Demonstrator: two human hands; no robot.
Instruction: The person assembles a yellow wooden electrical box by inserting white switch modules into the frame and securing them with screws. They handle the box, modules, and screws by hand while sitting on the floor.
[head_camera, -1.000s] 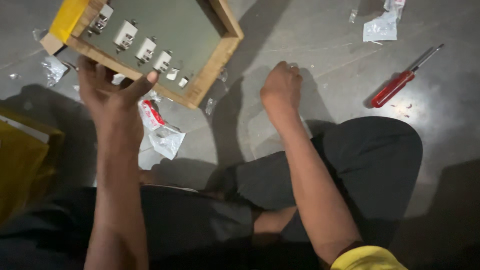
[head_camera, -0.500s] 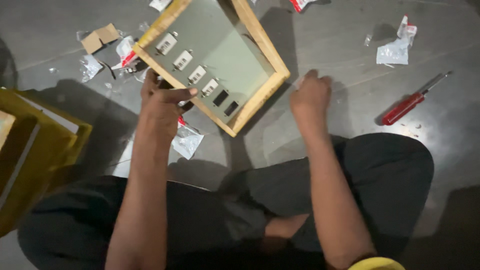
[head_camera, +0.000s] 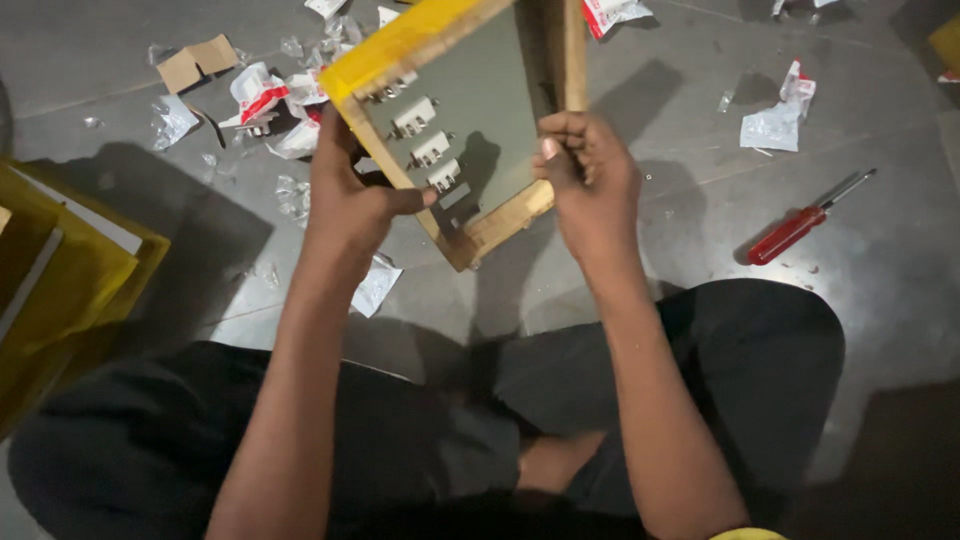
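Since the earlier frame the right hand (head_camera: 590, 180) has left the floor and now grips the wooden-framed panel (head_camera: 480, 120) with the left hand (head_camera: 350, 195) at 12 o'clock, three white fittings (head_camera: 428, 148) mounted, red screwdriver (head_camera: 795, 232) lying unused at 3 o'clock.

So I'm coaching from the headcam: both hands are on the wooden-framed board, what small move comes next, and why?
Probably lower the board flat to the floor. The left hand and right hand both grip its edges, it hangs tilted, and the red screwdriver lies out of reach.
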